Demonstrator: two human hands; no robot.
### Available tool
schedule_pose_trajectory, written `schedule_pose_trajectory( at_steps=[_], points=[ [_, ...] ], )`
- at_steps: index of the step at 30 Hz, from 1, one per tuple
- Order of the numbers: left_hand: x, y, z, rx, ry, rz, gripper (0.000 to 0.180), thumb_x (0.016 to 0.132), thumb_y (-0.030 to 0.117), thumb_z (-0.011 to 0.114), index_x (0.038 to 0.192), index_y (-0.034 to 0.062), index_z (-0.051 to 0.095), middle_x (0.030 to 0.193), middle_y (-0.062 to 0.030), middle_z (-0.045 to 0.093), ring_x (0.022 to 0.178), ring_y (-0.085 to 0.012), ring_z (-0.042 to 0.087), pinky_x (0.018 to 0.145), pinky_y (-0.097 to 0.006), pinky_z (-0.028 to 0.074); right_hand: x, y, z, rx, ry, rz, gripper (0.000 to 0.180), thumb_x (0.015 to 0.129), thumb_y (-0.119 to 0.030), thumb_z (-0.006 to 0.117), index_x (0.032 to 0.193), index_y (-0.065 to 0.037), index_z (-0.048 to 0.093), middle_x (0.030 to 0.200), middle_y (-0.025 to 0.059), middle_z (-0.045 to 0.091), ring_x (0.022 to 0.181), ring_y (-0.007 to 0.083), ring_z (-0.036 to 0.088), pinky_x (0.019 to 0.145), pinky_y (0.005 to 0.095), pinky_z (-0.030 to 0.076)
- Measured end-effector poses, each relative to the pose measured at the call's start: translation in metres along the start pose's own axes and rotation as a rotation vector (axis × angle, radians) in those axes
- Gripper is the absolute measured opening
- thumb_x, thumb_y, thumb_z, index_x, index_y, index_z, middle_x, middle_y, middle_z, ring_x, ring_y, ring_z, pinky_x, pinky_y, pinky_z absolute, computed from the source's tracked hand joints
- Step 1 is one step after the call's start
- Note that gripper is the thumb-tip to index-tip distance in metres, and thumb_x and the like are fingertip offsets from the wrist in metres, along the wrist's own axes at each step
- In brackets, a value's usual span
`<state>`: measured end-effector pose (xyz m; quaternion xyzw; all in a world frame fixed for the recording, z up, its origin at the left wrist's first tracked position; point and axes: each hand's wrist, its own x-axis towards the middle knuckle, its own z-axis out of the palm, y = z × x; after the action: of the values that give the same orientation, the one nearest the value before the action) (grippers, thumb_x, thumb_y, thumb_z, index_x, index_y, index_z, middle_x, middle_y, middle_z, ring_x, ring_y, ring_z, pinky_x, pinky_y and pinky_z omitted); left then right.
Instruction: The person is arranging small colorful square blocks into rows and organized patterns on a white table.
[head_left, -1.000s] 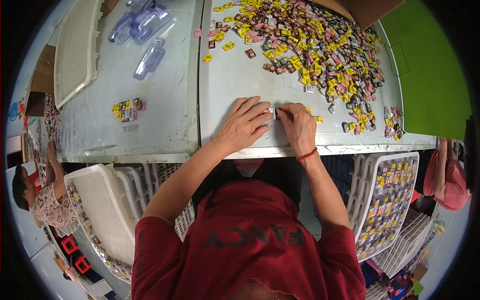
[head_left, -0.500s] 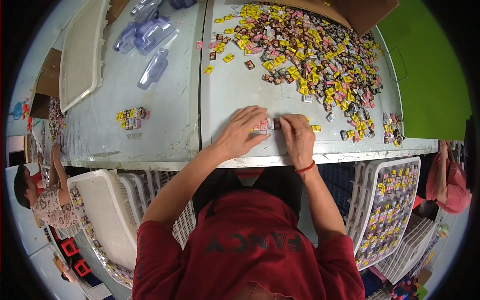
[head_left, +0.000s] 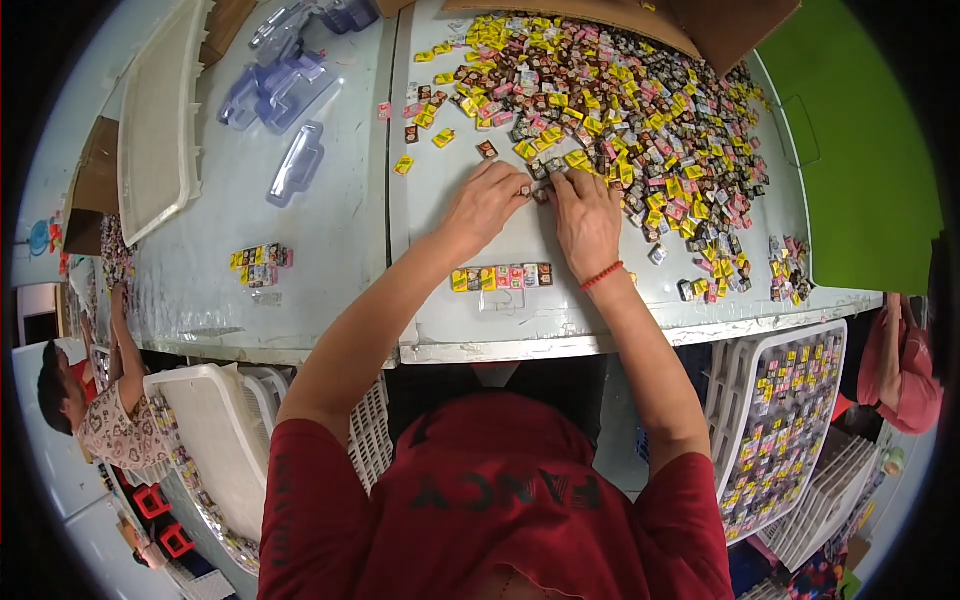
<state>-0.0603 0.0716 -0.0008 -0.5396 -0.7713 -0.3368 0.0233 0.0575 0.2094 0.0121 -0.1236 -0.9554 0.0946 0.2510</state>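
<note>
A heap of small printed blocks, yellow, pink, brown and black, covers the far right of the table. At its near left edge, my left hand is closed, pinching a small brown block between thumb and fingertips. Close beside it, my right hand, with a red bead bracelet at the wrist, bends its fingers down over dark blocks; whether it grips one is hidden. Nearer to me lies a straight row of blocks, yellow, pink, whitish and dark. A second group of blocks sits on the left part of the table.
Clear plastic trays lie at the far left beside a white crate lid. A cardboard box stands behind the heap. Filled white crates stand below the table at right. Co-workers are at both sides.
Both hands have left the row and reached forward to the heap's edge. The row now lies uncovered, and my left fingers have taken a brown block.
</note>
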Motion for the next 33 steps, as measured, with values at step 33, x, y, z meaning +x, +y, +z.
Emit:
schedule_pose_trajectory(
  at_steps=[33],
  points=[
    [0.003,0.015,-0.008,-0.120,-0.093,-0.077,0.032,0.070,0.015,0.076,0.099,0.0061,0.062,0.093,-0.0085,0.059,0.090,-0.0277,0.058,0.078,-0.037,0.049,-0.012,0.012,-0.024,0.049,-0.069,0.031,0.022,0.081,-0.015,0.065,0.103,-0.008,0.065,0.094,0.0078,0.062,0.092,0.0273,0.056,0.089,0.0422,0.037]
  ],
)
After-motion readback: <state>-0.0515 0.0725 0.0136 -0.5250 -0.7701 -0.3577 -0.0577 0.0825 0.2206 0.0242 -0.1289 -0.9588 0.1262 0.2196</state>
